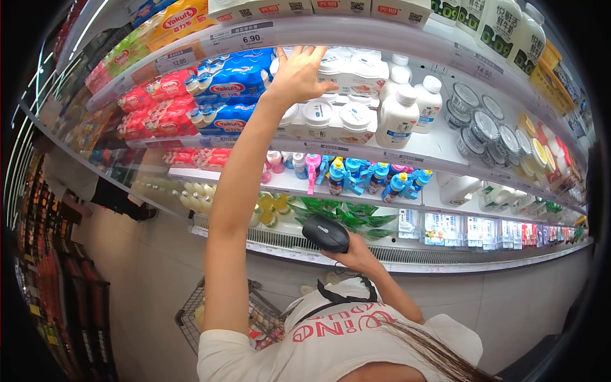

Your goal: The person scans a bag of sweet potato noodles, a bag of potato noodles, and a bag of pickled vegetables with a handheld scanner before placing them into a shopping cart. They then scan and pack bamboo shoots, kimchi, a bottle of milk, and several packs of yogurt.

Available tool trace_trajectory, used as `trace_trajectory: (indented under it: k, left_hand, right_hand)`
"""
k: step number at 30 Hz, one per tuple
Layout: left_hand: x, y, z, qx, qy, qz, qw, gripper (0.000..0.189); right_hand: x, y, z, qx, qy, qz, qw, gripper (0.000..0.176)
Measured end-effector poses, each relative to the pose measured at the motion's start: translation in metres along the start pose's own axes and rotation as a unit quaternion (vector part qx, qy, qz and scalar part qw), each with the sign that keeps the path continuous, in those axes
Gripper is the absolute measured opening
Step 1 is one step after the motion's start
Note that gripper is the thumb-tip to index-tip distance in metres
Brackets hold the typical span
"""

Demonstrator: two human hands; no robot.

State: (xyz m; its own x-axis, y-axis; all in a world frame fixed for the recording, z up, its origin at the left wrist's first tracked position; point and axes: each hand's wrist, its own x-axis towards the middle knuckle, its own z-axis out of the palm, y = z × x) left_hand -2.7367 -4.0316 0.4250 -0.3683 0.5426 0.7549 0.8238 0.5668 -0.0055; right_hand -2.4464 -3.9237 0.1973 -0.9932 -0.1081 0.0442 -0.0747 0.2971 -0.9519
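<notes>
My left hand (298, 76) reaches up to the shelf with its fingers apart. Its fingertips are at the upper row of white-lidded cup packs (363, 67), just under the price rail; whether they touch a pack cannot be made out. Below the hand is another row of white-lidded cups (318, 113). Blue Yakult packs (232, 87) lie to its left, and white bottles (398, 118) stand to its right. Lower down, in front of the shelves, my right hand (358, 254) is wrapped round a black handheld barcode scanner (326, 233), whose handle is mostly hidden.
A curved price rail (356, 32) runs above the left hand. Character-shaped bottles (375, 175) and green packs (344, 215) fill lower shelves. A wire shopping cart (191, 312) with goods stands beside me. Another person (114, 191) is in the aisle at left.
</notes>
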Motion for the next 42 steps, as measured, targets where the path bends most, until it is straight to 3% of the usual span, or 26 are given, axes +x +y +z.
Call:
trace_trajectory:
  k: [2, 3, 6, 7, 10, 12, 14, 17, 20, 23, 26, 29, 32, 33, 34, 39, 42]
  left_hand:
    - [0.005, 0.003, 0.001, -0.005, -0.056, -0.036, 0.998, 0.095]
    - [0.002, 0.0, 0.005, 0.002, -0.007, -0.016, 1.0, 0.096]
    - [0.002, -0.004, 0.002, -0.035, -0.066, -0.032, 0.997, 0.098]
    - [0.002, -0.002, 0.003, -0.01, -0.032, -0.027, 0.999, 0.091]
    - [0.01, -0.001, 0.004, -0.027, -0.051, -0.038, 0.998, 0.091]
    - [0.016, -0.006, 0.011, 0.032, -0.036, -0.051, 0.998, 0.097]
    - [0.021, -0.006, 0.007, 0.041, -0.091, -0.051, 0.994, 0.104]
    - [0.015, -0.002, 0.006, 0.048, -0.027, -0.028, 0.998, 0.099]
    - [0.019, -0.006, 0.003, 0.028, -0.122, -0.057, 0.99, 0.105]
    - [0.006, -0.01, 0.004, 0.06, 0.073, 0.037, 0.995, 0.095]
    - [0.007, -0.005, -0.01, 0.042, -0.072, -0.062, 0.995, 0.084]
    - [-0.007, 0.004, -0.017, 0.172, 0.22, 0.075, 0.957, 0.06]
    - [-0.022, 0.009, -0.025, 0.123, 0.218, 0.078, 0.965, 0.059]
    - [-0.027, 0.008, -0.026, 0.093, 0.253, 0.102, 0.957, 0.065]
    - [-0.035, 0.008, -0.027, 0.103, 0.253, 0.09, 0.958, 0.066]
    - [-0.06, 0.009, -0.043, 0.123, 0.313, 0.061, 0.94, 0.083]
    - [-0.056, -0.029, -0.023, 0.11, 0.402, 0.106, 0.903, 0.073]
  right_hand:
    - [-0.003, 0.005, -0.002, 0.016, 0.005, 0.006, 1.0, 0.059]
    - [-0.005, 0.01, -0.003, 0.029, 0.009, 0.007, 1.0, 0.058]
    - [-0.01, 0.018, -0.008, 0.055, 0.023, 0.017, 0.998, 0.052]
    - [-0.01, 0.026, -0.009, 0.046, 0.025, 0.026, 0.998, 0.051]
    - [-0.013, 0.03, -0.009, 0.038, 0.04, 0.047, 0.997, 0.047]
    - [-0.011, 0.02, -0.011, 0.042, 0.023, 0.062, 0.997, 0.047]
    - [-0.011, 0.015, -0.007, 0.056, 0.026, 0.079, 0.995, 0.044]
    - [-0.013, 0.009, -0.007, 0.047, 0.031, 0.087, 0.995, 0.043]
    - [-0.015, 0.017, -0.007, 0.049, 0.03, 0.073, 0.996, 0.043]
    - [-0.019, 0.014, -0.01, 0.05, 0.03, 0.09, 0.994, 0.043]
    - [-0.021, 0.015, -0.011, 0.056, 0.048, 0.076, 0.994, 0.042]
    - [-0.023, 0.009, -0.013, 0.042, 0.058, 0.066, 0.995, 0.041]
    - [-0.021, 0.009, -0.013, 0.044, 0.047, 0.088, 0.994, 0.041]
    - [-0.02, 0.006, -0.013, 0.047, 0.043, 0.093, 0.994, 0.041]
    - [-0.019, 0.012, -0.012, 0.028, 0.05, 0.038, 0.998, 0.042]
    - [-0.007, 0.003, -0.012, -0.001, 0.023, 0.014, 1.0, 0.05]
    - [0.018, -0.008, -0.004, -0.002, 0.039, -0.058, 0.998, 0.05]
